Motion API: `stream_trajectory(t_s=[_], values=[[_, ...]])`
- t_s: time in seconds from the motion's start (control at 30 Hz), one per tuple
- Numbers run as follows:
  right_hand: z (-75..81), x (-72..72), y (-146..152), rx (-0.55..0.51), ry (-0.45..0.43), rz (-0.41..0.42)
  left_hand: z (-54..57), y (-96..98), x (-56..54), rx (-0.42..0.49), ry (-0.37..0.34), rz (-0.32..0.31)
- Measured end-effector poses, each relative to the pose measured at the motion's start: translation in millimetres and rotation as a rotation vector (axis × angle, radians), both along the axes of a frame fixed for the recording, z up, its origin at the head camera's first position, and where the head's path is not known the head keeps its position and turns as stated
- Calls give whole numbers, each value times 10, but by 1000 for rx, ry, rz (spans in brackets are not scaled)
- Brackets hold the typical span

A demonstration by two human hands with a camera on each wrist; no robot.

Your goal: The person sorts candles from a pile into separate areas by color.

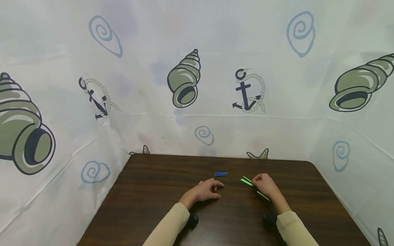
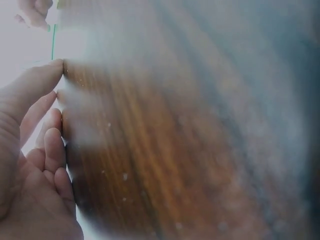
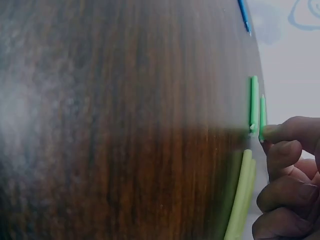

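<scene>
My right hand (image 1: 265, 184) pinches the near end of a thin green candle (image 3: 263, 117) between thumb and fingertip, its other fingers curled in. Close alongside lie more green candles (image 3: 254, 102), nearly parallel to it. Yellow-green candles (image 3: 240, 200) rest nearer to me, beside the right hand's curled fingers. My left hand (image 1: 204, 190) is low over the table with its fingers loosely bent and nothing between them. Just beyond its fingertips is a small group of blue candles (image 1: 220, 174), lying side by side.
The dark wooden table (image 1: 154, 191) extends to a far edge against a white cloth (image 1: 215, 68) printed with shells and anchors. Black wrist devices (image 1: 193, 220) sit at both cuffs.
</scene>
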State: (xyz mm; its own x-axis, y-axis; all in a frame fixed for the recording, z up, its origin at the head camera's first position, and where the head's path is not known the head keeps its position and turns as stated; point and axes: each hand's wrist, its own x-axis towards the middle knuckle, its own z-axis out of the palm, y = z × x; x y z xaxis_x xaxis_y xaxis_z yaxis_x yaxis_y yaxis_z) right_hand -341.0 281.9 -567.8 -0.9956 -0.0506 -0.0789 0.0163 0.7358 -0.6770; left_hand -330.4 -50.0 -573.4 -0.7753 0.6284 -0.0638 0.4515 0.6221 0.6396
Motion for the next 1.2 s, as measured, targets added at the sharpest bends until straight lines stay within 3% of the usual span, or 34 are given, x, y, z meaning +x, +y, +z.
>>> stream_trajectory(t_s=[0.53, 0.93, 1.13, 1.2], values=[[-42, 88, 19, 25, 2, -33, -13, 37, 64, 4, 20, -11], [9, 125, 26, -19, 35, -71, -35, 2, 25, -18, 33, -25], [111, 138, 7, -27, 92, -68, 140, -73, -84, -58, -48, 13], [152, 131, -1, -18, 114, -48, 226, -110, -129, -94, -2, 60]])
